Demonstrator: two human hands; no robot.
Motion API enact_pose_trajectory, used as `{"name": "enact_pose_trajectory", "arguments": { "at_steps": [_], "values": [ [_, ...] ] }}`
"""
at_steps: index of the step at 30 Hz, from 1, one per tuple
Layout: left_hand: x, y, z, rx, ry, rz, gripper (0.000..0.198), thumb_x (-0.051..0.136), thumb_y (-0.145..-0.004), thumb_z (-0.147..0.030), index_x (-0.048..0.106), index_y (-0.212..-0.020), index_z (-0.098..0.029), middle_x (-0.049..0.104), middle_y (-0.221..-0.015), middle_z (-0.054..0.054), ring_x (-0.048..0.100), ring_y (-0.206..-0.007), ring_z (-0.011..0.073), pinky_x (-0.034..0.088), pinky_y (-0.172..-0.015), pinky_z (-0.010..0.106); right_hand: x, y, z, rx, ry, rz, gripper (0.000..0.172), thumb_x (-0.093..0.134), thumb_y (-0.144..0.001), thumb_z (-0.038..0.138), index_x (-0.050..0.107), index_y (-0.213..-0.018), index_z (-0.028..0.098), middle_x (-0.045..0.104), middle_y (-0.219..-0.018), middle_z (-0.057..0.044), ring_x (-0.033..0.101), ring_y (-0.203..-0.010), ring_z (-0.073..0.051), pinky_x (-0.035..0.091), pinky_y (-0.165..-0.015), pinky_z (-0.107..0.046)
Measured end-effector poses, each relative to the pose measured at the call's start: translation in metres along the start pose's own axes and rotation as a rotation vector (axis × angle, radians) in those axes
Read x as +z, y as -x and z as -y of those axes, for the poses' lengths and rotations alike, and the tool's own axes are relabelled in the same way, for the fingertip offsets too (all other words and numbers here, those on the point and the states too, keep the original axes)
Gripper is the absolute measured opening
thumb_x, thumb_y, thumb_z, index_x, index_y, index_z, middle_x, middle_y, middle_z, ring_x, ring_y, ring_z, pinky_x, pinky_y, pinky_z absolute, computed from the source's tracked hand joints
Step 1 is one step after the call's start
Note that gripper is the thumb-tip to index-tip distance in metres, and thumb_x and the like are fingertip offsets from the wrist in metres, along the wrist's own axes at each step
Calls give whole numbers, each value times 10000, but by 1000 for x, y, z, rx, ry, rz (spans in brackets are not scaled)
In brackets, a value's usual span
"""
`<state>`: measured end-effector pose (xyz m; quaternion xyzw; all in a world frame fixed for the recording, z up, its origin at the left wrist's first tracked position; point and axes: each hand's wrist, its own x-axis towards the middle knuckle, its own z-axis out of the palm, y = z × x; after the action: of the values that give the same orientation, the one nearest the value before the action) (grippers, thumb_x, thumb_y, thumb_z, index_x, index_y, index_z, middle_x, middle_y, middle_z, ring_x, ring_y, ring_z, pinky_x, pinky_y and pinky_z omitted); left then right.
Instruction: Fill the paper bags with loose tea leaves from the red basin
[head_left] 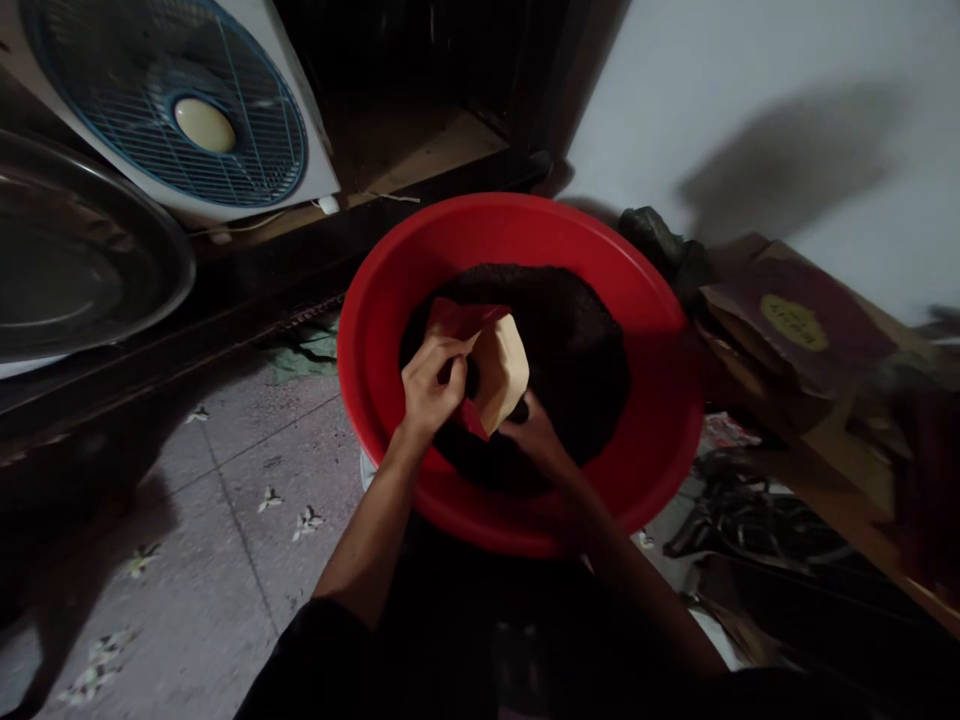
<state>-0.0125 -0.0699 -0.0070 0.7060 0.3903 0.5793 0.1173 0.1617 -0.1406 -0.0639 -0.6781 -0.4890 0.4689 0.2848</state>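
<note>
A big red plastic basin (652, 330) sits on the floor in front of me, filled with a dark, crumbly material (585, 340). Over its middle I hold a small paper bag (499, 365), red outside and tan inside, with its mouth open. My left hand (431, 385) pinches the bag's red upper edge. My right hand (536, 435) grips the bag from below and to the right, its fingers down at the dark material. Whether anything is in the bag cannot be seen.
A white box fan (187, 110) leans at the back left beside a large metal pan (82, 260). Brown paper bags (795, 320) lie stacked at the right against a white wall. Tiled floor (225, 520) spreads at the left.
</note>
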Motion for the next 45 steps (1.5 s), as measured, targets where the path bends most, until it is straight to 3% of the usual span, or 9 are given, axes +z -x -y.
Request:
{"name": "enact_pose_trajectory", "arguments": {
  "at_steps": [5, 10, 17, 22, 28, 30, 35, 40, 45],
  "values": [
    [6, 2, 8, 4, -40, 84, 148, 524, -890, -95, 639, -902, -187, 678, -847, 24, 649, -830, 132, 550, -778, 280, -20, 6, 54, -27, -589, -490, 399, 658, -665, 314, 417, -981, 273, 528, -791, 77, 493, -574, -89, 373, -441, -180],
    [8, 7, 4, 94, -33, 178, 168, 485, -905, -109, 637, -917, -180, 668, -870, 31, 649, -829, 123, 556, -764, 262, -20, 4, 82, -200, -531, -403, 329, 678, -716, 315, 530, -1001, 245, 615, -855, 28, 589, -686, -123, 499, -574, -237],
    [7, 6, 3, 67, -45, 24, 157, 512, -887, -90, 641, -901, -178, 672, -844, 24, 644, -802, 119, 558, -755, 257, -7, -9, 90, -522, -141, -205, 280, 571, -827, 199, 657, -1094, 212, 692, -1164, -60, 635, -1124, -202, 466, -1051, -394],
    [5, 2, 0, 80, 47, -16, 159, 515, -887, -92, 638, -881, -192, 672, -845, 11, 647, -797, 114, 557, -742, 260, -4, -8, 98, -604, -65, -198, 320, 601, -824, 181, 652, -1135, 237, 678, -1215, -54, 621, -1165, -207, 473, -1054, -408],
    [-1, -1, -2, -51, -22, -283, 187, 534, -836, -29, 626, -807, -189, 642, -801, -5, 634, -788, 110, 524, -743, 254, -19, -1, 71, -595, -233, -672, 162, 489, -926, 261, 642, -962, 224, 640, -1170, -80, 621, -1121, -216, 547, -893, -390],
    [-3, -2, 1, -138, -62, -370, 182, 533, -836, -33, 615, -793, -190, 630, -795, -9, 625, -783, 109, 515, -744, 255, -27, -8, 43, -398, -41, -525, 217, 449, -929, 273, 634, -1024, 213, 618, -1209, -101, 587, -1173, -234, 515, -958, -428],
    [-3, -2, 5, -220, -13, -480, 110, 551, -875, -107, 588, -814, -191, 630, -807, -9, 633, -799, 116, 528, -765, 279, -17, -18, -18, 85, 391, 237, 515, 706, -784, 309, 617, -1276, 187, 616, -1304, -156, 577, -1235, -315, 449, -1043, -473],
    [-3, 0, -1, -169, 95, -468, 92, 605, -885, -183, 516, -866, -198, 640, -820, -17, 651, -773, 107, 538, -709, 272, 28, 4, -32, 205, 595, 516, 1177, 858, -647, 442, 200, -1579, 153, 159, -1587, -339, 214, -1455, -521, 319, -1084, -601],
    [-5, -1, -3, -169, 81, -468, 122, 597, -900, -216, 489, -845, -204, 628, -804, -23, 647, -756, 98, 543, -697, 267, 31, 16, -31, 164, 669, 637, 959, 731, -800, 484, 219, -1573, 235, 67, -1621, -280, 224, -1460, -502, 285, -1106, -567]
  ]
}}
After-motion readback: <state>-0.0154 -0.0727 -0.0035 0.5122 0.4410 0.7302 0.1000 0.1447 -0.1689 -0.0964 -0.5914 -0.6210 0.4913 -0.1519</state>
